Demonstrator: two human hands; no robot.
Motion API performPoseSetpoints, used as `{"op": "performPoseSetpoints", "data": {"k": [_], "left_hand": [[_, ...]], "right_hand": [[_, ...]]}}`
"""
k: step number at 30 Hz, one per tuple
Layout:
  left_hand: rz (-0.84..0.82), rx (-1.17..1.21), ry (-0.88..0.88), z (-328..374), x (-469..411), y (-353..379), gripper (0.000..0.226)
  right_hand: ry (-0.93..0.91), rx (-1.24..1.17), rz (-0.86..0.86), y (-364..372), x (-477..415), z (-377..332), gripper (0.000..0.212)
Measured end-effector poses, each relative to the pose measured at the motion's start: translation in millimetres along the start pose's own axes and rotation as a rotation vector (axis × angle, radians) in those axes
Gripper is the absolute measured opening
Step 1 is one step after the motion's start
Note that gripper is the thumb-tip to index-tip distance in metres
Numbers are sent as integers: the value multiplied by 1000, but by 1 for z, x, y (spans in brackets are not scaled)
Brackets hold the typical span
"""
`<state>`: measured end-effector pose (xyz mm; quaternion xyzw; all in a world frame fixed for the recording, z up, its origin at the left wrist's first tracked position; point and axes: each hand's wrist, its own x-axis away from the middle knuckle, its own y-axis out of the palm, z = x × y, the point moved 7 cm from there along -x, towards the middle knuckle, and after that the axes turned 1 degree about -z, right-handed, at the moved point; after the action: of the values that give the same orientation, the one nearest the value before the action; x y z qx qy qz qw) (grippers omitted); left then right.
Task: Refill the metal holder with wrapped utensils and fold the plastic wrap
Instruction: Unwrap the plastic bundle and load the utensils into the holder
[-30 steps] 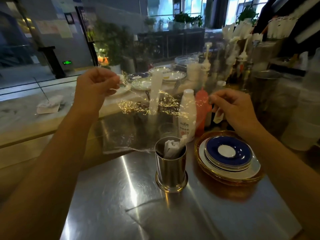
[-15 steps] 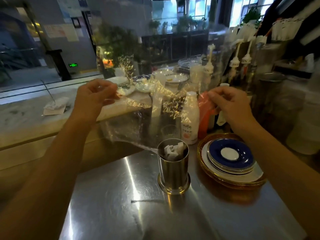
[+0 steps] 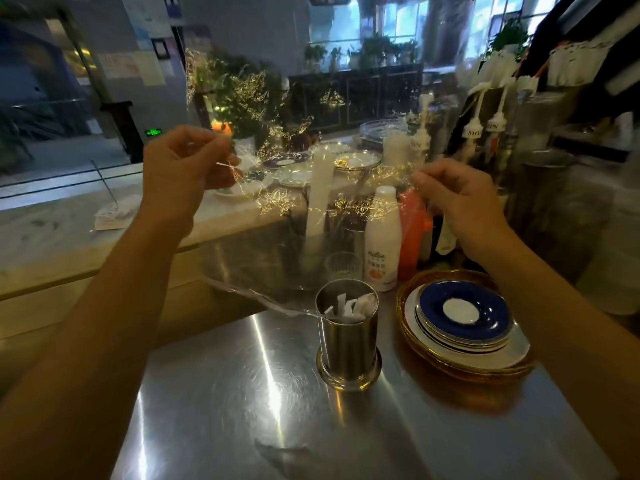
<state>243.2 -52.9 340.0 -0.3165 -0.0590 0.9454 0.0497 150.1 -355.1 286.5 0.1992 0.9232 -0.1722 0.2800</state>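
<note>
Above the far edge of a steel counter [image 3: 242, 410], a sheet of clear plastic wrap [image 3: 277, 251] stretched out between two bare hands, gold-speckled along its upper part and hanging down toward the counter. Left hand [image 3: 183, 168] raised at the sheet's left top corner, fingers [image 3: 221, 161] pinched tight on the film. Right hand [image 3: 457, 195] level with it at the right top corner, thumb and fingers likewise closed on the wrap. Lower edge of the sheet trailing across the rim of the metal holder [image 3: 348, 341], upright near the counter's middle, a little toward its far edge. Wrapped utensils [image 3: 353, 306] inside the holder, white paper tops just below the rim. Just right of the holder, a stack of plates [image 3: 464, 323] topped by a blue saucer, close to the counter's right edge. Behind the holder, seen partly through the film, a white bottle [image 3: 381, 237], an orange bottle [image 3: 412, 230] touching its right side, and a small clear glass [image 3: 341, 266]. Farther back on the marble ledge [image 3: 52, 230], a crumpled white napkin [image 3: 114, 213] at left.
</note>
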Motion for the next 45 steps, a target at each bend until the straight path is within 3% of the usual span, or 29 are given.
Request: {"op": "performPoseSetpoints", "data": {"k": [12,20,27,31,34,39,45], "left_hand": [[65,24,-19,24,-1,-17,18],[82,-9,-194,-39,34,-38,16],[205,-26,-340,-93,91,-62,16],[238,30,-474,-124,127,-73,17],[265,-6,-526,-146,153,-89,14],[356,-71,-642,-183,204,-114,14],[436,-49,-827,-227,267,-135,16]], "right_hand": [[-16,-218,105,1,-9,-32,26],[88,-143,-11,34,14,11,28],[199,-97,-157,75,48,50,27],[179,58,-256,98,70,68,18],[31,283,-290,106,82,73,12],[-143,616,-442,120,104,84,59],[-253,800,-616,134,121,98,77]]}}
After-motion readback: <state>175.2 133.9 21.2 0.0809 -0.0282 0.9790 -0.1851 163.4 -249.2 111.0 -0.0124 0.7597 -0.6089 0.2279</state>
